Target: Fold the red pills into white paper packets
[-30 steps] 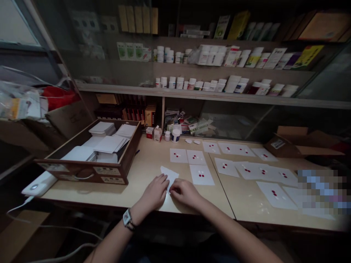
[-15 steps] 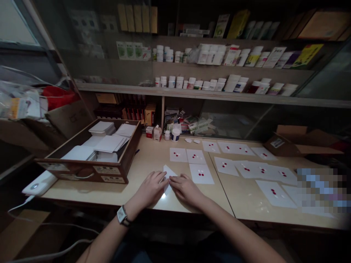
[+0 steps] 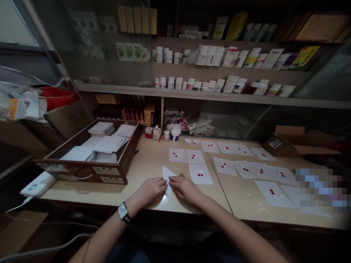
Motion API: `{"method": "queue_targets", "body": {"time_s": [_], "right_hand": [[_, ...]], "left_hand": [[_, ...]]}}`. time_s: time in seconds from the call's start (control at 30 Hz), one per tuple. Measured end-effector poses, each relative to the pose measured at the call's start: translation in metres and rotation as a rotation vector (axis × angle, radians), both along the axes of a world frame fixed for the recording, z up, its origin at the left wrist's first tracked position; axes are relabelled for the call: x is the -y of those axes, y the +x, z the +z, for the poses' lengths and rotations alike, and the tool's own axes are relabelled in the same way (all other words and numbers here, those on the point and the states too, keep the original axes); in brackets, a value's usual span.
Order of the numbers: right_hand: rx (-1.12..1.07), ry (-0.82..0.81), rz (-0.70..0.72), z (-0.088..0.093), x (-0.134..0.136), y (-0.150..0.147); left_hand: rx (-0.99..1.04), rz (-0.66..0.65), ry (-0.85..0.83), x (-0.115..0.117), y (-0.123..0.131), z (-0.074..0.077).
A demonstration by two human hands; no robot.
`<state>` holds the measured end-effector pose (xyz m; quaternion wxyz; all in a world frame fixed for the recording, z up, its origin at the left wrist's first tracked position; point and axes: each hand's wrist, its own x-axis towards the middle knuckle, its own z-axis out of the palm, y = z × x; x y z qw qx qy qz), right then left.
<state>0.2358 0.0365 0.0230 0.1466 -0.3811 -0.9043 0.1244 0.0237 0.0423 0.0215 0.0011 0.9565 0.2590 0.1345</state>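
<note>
The left hand (image 3: 150,191) and right hand (image 3: 185,189) press on a folded white paper (image 3: 166,179) at the front of the desk (image 3: 142,164), though I cannot tell if either grip is clenched; open paper squares (image 3: 177,155) holding red and white pills (image 3: 200,175) lie spread to the right; more blank sheets (image 3: 105,143) lie in the drawer (image 3: 68,167)

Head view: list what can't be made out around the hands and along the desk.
- Head view, white paper: the left hand and right hand cover its lower part, so any folds there are hidden.
- Head view, far right of the desk: a pixelated patch hides whatever lies there.
- Head view, red and white spots on the sheets: too small to identify.
- Head view, shelf bottles: labels too small and dim to read.
</note>
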Motion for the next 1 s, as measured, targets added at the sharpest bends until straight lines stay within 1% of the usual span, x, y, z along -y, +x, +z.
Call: {"method": "queue_targets", "body": {"time_s": [0.13,0.2,0.27,0.43,0.6,0.77,0.9,1.0], "right_hand": [[0.017,-0.009,0.004,-0.002,-0.001,0.001],[0.012,-0.025,0.002,-0.002,-0.001,0.001],[0.002,-0.037,0.002,-0.002,-0.002,0.001],[-0.048,-0.029,0.007,-0.003,-0.002,0.003],[-0.084,-0.044,0.014,0.0,-0.002,0.004],[-0.065,-0.054,-0.032,-0.003,-0.008,0.0],[-0.107,-0.07,-0.067,-0.005,-0.011,-0.004],[-0.14,-0.094,-0.107,-0.005,-0.011,-0.005]], "left_hand": [[0.003,0.002,-0.026,0.002,0.001,-0.004],[0.016,0.023,-0.037,0.002,0.002,-0.005],[0.067,0.068,-0.071,0.001,0.003,-0.007],[0.209,0.207,-0.238,0.001,0.006,-0.006],[0.279,0.318,-0.309,0.003,0.009,-0.005],[0.314,0.414,-0.306,0.007,0.013,-0.005],[0.381,0.468,-0.314,0.008,0.015,-0.006],[0.398,0.466,-0.329,0.009,0.015,-0.007]]}}
